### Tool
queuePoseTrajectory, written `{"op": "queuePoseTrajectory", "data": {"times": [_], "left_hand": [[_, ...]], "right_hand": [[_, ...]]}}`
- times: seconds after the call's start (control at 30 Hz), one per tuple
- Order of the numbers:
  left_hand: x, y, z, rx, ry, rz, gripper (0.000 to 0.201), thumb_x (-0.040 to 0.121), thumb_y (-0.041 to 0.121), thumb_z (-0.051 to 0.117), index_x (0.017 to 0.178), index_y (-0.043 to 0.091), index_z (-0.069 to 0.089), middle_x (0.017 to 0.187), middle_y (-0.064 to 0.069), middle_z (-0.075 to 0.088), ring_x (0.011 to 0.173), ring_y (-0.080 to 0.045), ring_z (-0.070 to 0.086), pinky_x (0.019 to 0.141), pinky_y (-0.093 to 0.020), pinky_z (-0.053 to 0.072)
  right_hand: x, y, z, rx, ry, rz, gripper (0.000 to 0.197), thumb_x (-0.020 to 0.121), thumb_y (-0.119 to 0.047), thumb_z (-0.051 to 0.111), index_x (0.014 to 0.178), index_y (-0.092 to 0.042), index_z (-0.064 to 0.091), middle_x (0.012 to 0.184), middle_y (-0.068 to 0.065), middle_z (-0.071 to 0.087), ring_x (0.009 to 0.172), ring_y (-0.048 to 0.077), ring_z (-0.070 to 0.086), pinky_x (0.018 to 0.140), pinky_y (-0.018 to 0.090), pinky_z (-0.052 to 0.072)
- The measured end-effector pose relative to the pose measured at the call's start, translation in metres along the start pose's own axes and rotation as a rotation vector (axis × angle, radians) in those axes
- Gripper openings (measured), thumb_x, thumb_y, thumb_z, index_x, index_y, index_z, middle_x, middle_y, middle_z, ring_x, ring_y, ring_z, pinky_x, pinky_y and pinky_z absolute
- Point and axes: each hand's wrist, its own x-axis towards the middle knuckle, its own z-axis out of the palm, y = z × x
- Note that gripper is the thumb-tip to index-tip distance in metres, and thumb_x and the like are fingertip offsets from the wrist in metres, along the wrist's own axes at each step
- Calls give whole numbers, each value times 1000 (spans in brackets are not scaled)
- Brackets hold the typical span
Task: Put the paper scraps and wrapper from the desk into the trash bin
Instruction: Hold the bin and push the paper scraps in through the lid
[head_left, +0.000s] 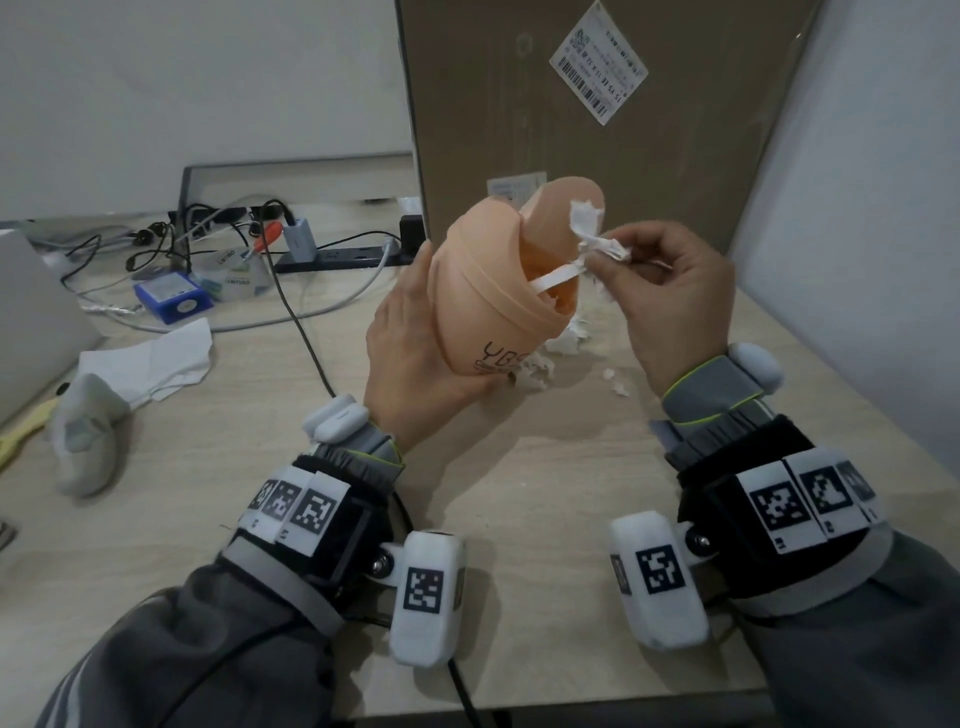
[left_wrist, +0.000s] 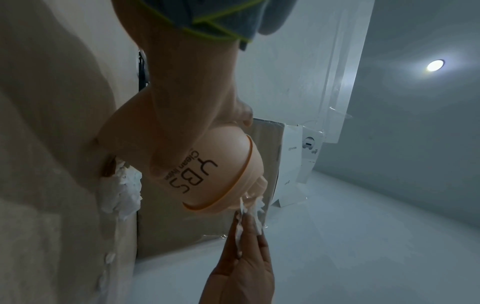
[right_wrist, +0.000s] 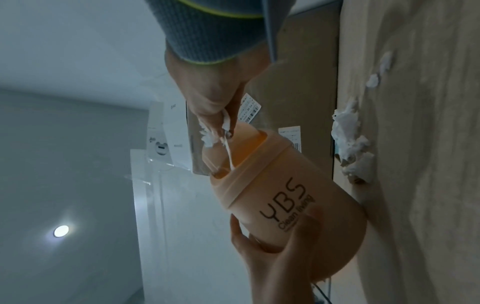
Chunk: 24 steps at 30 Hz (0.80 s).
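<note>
A small peach trash bin (head_left: 488, 291) marked "YBS" is tilted in the air above the desk. My left hand (head_left: 410, 343) grips its lower body from the left (right_wrist: 280, 257). My right hand (head_left: 618, 260) pinches a bunch of white paper scraps (head_left: 597, 244) at the bin's open swing lid. One white strip (right_wrist: 228, 154) reaches from the fingers into the opening. More torn scraps (head_left: 535, 369) lie on the desk under and behind the bin, with small bits (head_left: 618, 387) to the right. A crumpled white sheet (head_left: 156, 358) lies at the left.
A tall cardboard box (head_left: 597, 130) stands right behind the bin. A power strip (head_left: 337, 257), tangled cables, a blue box (head_left: 171, 299) and a soft toy (head_left: 83, 431) crowd the left side. A white wall panel (head_left: 857, 208) borders the right.
</note>
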Motion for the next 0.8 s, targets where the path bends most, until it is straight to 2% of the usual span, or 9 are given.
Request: {"op": "queuePoseTrajectory", "data": {"times": [0.1,0.17,0.27,0.33,0.4,0.5,0.67,0.73,0.8], "left_hand": [[-2,4,1,-41,-12,10,129,55,55,83,156,21,10,152,-7,37,138,-27,35,113,-52,31],[-4,9,0,-88,-34,33,127,53,66,74,154,26,9,152,-7,36,138,-27,36,113,-53,31],[-6,15,-2,-131,-70,46,123,49,72,68,148,32,7,153,-7,32,140,-26,33,116,-51,29],[-6,16,-2,-135,-70,45,123,49,73,68,147,32,7,153,-7,32,140,-26,33,116,-51,29],[-5,12,0,-128,-62,45,124,51,72,71,150,33,6,152,-7,33,139,-27,34,115,-53,30],[-3,5,3,-120,-51,28,127,53,64,76,153,31,6,151,-4,35,138,-26,37,112,-55,34],[2,-4,7,-161,-32,-49,132,50,63,83,153,32,7,150,-3,39,138,-24,40,111,-53,37],[2,-5,8,-169,-27,-61,133,50,64,85,153,34,7,150,-2,40,138,-23,41,111,-53,38],[2,-5,8,-183,-24,-69,133,49,65,85,153,35,6,149,-1,41,137,-23,43,110,-53,39]], "right_hand": [[-6,3,9,-17,-72,8,29,68,-13,81,70,-32,58,74,-6,68,72,11,69,70,27,56],[-9,7,12,-59,-124,-5,27,67,-15,81,65,-34,61,71,-9,69,70,5,67,69,24,54],[-13,7,11,-178,-217,-18,11,74,-17,75,74,-27,72,69,-14,67,66,-3,62,67,18,49],[-12,4,8,-281,-297,-47,8,80,-22,69,85,-21,76,75,-8,69,72,3,63,70,25,50],[-11,2,7,-330,-389,-60,21,88,-29,58,88,-16,75,78,-1,68,74,10,60,68,28,45],[-12,2,8,-355,-415,-103,45,93,-40,38,86,-10,71,84,5,64,77,10,52,70,30,39],[-11,6,7,-345,-323,-201,56,93,-43,25,98,-17,74,88,-21,53,89,6,42,84,23,34],[-13,6,9,-359,-364,-190,60,92,-46,22,97,-15,73,88,-19,57,89,6,43,89,29,35],[-16,7,10,-388,-402,-191,61,91,-47,21,96,-14,72,90,-7,62,91,9,44,91,36,35]]}}
